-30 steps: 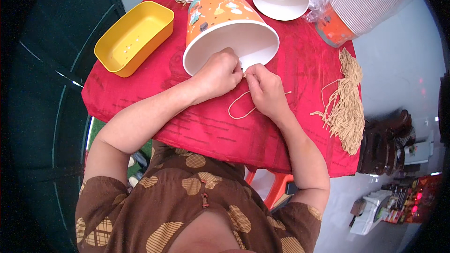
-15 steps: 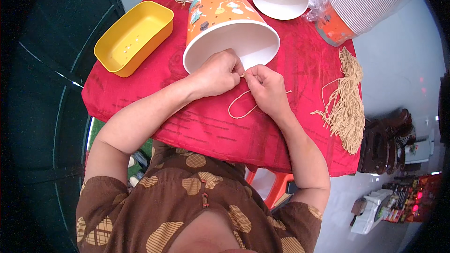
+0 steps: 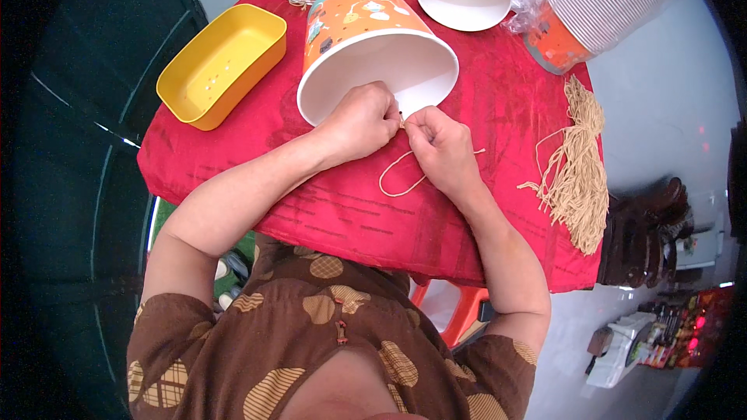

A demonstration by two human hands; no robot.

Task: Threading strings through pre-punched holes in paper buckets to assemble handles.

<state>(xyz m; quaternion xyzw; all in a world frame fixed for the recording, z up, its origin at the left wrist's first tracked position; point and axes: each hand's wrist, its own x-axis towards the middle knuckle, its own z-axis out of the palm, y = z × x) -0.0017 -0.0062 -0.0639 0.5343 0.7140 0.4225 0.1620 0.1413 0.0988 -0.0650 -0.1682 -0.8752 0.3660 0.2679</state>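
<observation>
Our left hand (image 3: 363, 120) and right hand (image 3: 440, 145), close together, pinch the beige cord (image 3: 398, 196) at the near rim of the orange tub (image 3: 369, 48), which lies sideways on the red surface (image 3: 350, 222).

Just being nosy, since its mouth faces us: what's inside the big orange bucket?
Inside the orange bucket, only its plain white inner surface shows. The person's left hand covers part of the lower opening, so whatever is directly behind it cannot be seen.
</observation>
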